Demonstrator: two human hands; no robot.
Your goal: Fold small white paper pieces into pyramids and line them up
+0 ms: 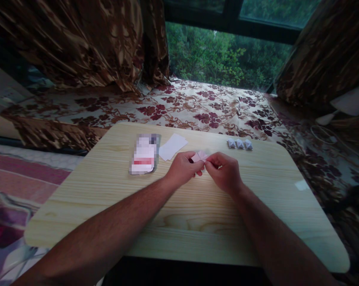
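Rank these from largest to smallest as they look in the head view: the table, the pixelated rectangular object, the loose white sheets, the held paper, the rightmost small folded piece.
1. Table
2. Pixelated rectangular object
3. Loose white sheets
4. Held paper, judged by what shows; it is partly covered
5. Rightmost small folded piece

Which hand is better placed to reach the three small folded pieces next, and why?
Probably the right hand: it is nearer the three small folded pieces, while the left hand is nearer the pale sheets. Both hold the pinkish paper.
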